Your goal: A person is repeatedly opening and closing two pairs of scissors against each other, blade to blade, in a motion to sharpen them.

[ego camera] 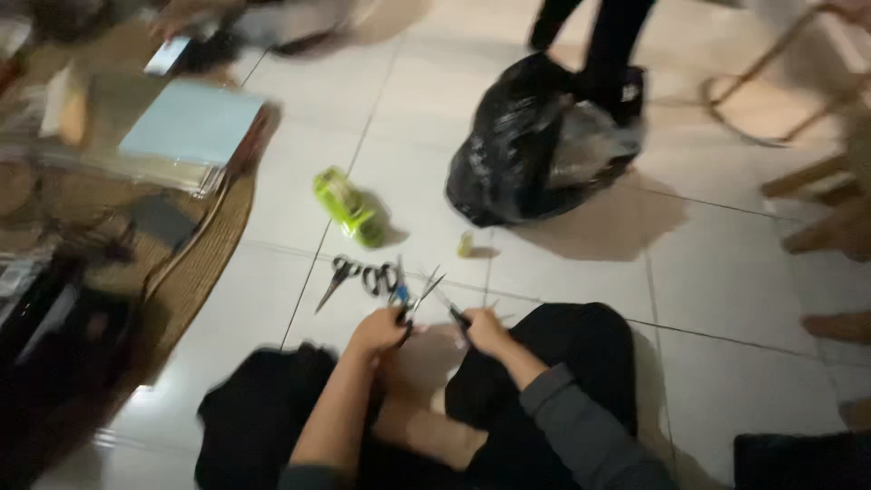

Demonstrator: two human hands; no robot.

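A small metal tool with a blue handle [400, 298] sticks up out of the left hand [379, 328], its thin points rising just above the knuckles; the picture is blurred, so its exact kind is unclear. The fingers of this hand are curled shut around its lower end. Just beside it, the right hand [487, 330] grips a second slim tool with a dark handle [446, 303], whose pale tip slants up and to the left until it nearly meets the blue one. Those fingers are also folded tight around the handle. Both tools are held low over the white tiled floor [726, 299], in front of the person's crossed legs in black trousers.

On the tiles just beyond the left hand lies a pair of black-handled scissors [349, 275]. Farther out sits a bright green plastic object [348, 207], and near it a small yellowish piece [465, 243]. A crumpled black plastic bag [531, 145] rests well beyond the right hand, with another person's dark legs [603, 41] behind it. To the left, a pale blue sheet stack [192, 122] lies on a woven brown mat [195, 263].
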